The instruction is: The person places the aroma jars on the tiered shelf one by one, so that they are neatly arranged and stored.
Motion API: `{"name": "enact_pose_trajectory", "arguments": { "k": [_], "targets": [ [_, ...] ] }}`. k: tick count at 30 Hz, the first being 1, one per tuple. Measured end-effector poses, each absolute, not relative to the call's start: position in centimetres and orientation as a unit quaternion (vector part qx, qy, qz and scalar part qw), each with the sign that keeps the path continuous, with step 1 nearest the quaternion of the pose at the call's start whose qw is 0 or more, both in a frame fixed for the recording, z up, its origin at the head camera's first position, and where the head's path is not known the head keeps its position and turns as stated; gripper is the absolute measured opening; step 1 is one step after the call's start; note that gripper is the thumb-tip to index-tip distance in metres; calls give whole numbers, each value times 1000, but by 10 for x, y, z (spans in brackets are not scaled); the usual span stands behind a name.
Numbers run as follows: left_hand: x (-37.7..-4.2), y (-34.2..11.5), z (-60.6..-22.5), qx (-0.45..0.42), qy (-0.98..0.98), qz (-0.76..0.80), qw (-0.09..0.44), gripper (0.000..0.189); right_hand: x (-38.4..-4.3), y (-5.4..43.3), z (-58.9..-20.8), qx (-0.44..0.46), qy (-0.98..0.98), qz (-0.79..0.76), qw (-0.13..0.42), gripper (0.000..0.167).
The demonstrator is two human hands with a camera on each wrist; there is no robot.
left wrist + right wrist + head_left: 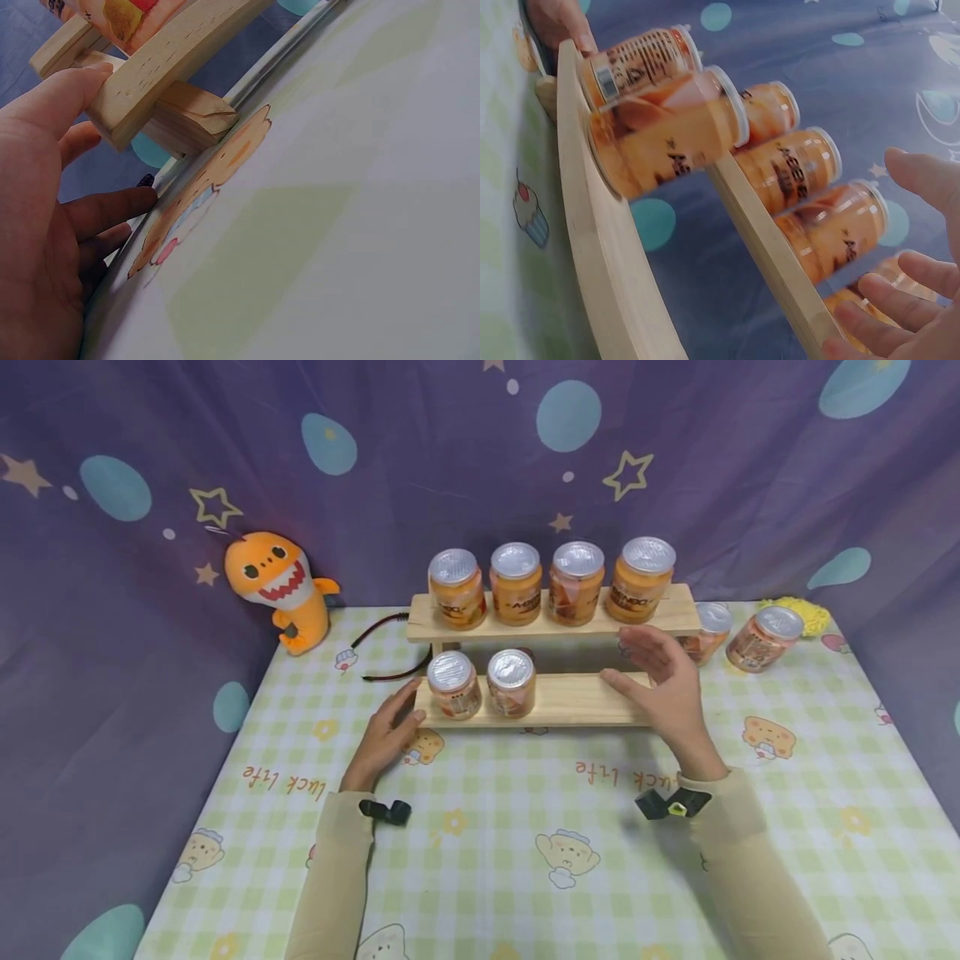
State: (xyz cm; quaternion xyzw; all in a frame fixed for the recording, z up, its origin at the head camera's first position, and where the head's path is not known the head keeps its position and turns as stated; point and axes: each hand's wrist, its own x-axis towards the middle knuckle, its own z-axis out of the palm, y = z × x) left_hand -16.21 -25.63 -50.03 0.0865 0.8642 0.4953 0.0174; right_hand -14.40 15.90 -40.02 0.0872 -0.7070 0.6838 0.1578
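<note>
A two-tier wooden rack (592,703) stands on the table, holding clear jars of orange fruit with silver lids. Several jars, among them a jar (516,585), line the upper tier. Two more, a left jar (454,687) and a right jar (512,685), stand side by side on the left part of the lower tier. My left hand (384,737) is at that tier's left end; in the left wrist view its thumb (82,86) touches the plank's end. Fingers spread and holding nothing, my right hand (671,697) hovers by the rack's right end.
Two further jars, a near one (763,640) and one partly hidden by the rack (711,631), stand to the right. Behind them lies a yellow fuzzy thing (802,614). An orange shark plush (279,589) sits at the back left, near a dark cord (397,675). A purple curtain (450,460) hangs behind.
</note>
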Motion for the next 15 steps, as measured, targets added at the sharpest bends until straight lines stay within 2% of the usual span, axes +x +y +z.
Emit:
{"name": "enact_pose_trajectory", "arguments": {
  "k": [15],
  "targets": [
    [-163,-254,-498,65,871,485,43,59,-140,203,-396,19,-683,701,205,55]
  ]
}}
